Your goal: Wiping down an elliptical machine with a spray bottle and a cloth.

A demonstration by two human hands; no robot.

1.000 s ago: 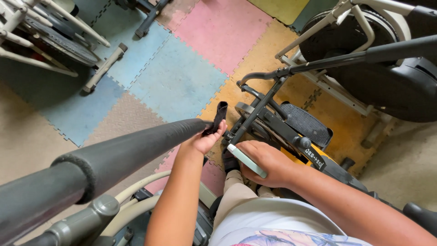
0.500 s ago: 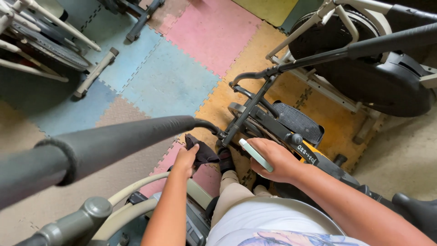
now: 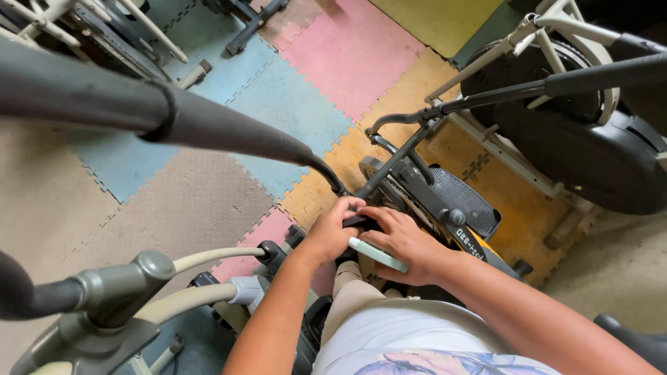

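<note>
Both hands meet low over the small black part [image 3: 358,222] of the exercise machine [image 3: 445,208], above the foam floor mats [image 3: 208,201] — it looks like fitting or adjusting work, and the next move would call for a steady pinch. Left hand [image 3: 332,232] curls closed on the part; right hand [image 3: 401,243] rests fingers on it, a pale green flat object [image 3: 377,255] tucked under its thumb

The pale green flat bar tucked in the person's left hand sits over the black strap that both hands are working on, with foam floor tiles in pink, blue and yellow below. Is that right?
Not quite. The head view shows the pale green flat bar in the right hand, not the left hand. Both hands do meet at the black strap, above the pink, blue and yellow foam floor tiles.
</note>
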